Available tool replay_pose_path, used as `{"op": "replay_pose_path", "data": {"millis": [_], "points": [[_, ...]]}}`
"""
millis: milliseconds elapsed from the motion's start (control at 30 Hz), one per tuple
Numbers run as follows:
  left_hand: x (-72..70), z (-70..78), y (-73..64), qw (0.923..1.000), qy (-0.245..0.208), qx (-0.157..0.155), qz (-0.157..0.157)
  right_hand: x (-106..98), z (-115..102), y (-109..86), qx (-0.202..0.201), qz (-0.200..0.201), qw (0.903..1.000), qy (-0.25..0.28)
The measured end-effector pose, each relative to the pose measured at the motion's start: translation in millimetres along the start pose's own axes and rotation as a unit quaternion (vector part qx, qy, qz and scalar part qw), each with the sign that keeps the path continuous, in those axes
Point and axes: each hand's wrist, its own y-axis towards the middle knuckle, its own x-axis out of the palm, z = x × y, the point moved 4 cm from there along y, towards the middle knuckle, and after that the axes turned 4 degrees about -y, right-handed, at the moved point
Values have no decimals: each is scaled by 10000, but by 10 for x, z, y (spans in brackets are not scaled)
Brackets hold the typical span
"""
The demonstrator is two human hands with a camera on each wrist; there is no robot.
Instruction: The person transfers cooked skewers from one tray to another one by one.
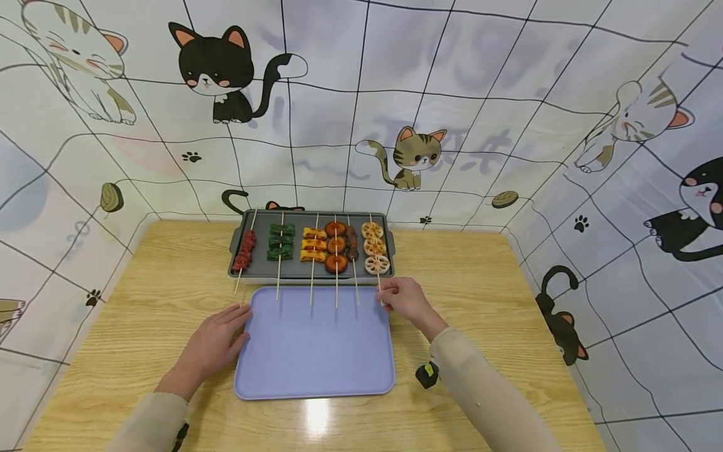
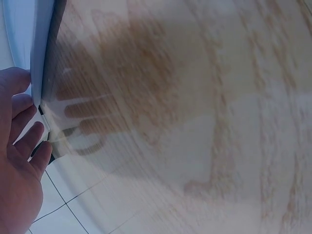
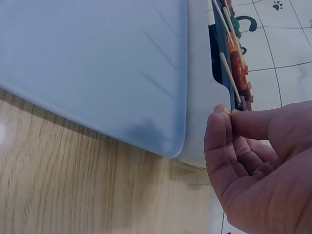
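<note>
My right hand point(image 1: 405, 300) pinches the lower end of the lotus root skewer point(image 1: 374, 246) between thumb and fingertips, in the head view. That skewer lies at the right end of the dark grill pan point(image 1: 257, 221). In the right wrist view the thumb and index finger point(image 3: 219, 129) meet on the stick's tip. My left hand point(image 1: 214, 342) lies at the left edge of the lilac tray point(image 1: 316, 351), fingers fairly straight and touching its rim. The left wrist view shows those fingers against the tray's side point(image 2: 44, 44).
Other skewers lie across the pan: red meat chunks point(image 1: 244, 251), green pieces point(image 1: 280, 242), yellow slices point(image 1: 313, 245), round orange-brown slices point(image 1: 336, 246) and a brown one point(image 1: 352, 243). Their sticks overhang the tray. A small black object point(image 1: 427, 375) lies by the right forearm. Cat-print cloth surrounds the wooden table point(image 1: 463, 263).
</note>
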Motion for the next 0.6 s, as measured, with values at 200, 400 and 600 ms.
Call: {"op": "replay_pose_path", "data": {"millis": [200, 400, 600], "points": [[-9, 23, 4, 10000, -32, 59, 58, -7, -41, -66, -239, -117, 9995, -158], [-13, 30, 4, 10000, -50, 22, 9, -34, -71, -194, -404, -352, 9985, -122], [-3, 26, 8, 10000, 39, -59, -60, -55, -19, -298, -534, -694, 9960, -171]]}}
